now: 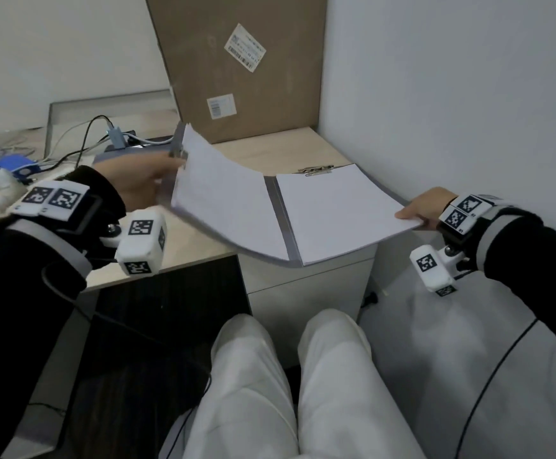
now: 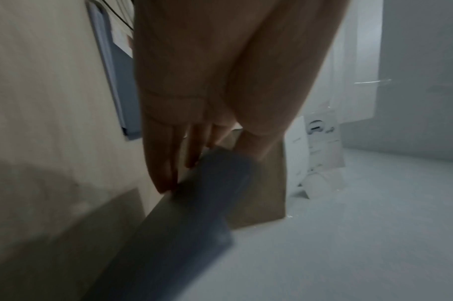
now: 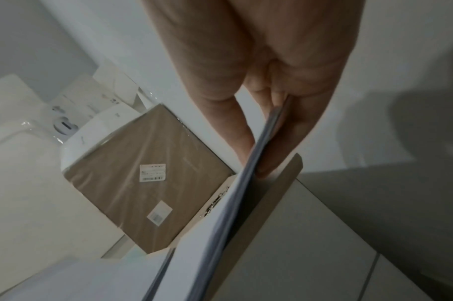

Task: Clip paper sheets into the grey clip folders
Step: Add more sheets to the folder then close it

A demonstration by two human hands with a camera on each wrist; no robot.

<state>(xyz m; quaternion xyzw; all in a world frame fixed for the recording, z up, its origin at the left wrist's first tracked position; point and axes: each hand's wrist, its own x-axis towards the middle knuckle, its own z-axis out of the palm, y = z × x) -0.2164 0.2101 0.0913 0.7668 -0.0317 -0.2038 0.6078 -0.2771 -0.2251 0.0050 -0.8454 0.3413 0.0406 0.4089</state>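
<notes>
Over the cabinet (image 1: 306,147), both hands, left hand (image 1: 137,180) and right hand (image 1: 427,210), grip the folder's (image 1: 285,220) opposite edges.

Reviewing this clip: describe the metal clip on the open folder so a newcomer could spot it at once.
Find the tall cardboard box leaning in the wall corner. Before it, both hands hold an open grey folder with white sheets. The metal clip sits on the right-hand page's far edge, the only shiny piece there.
</notes>
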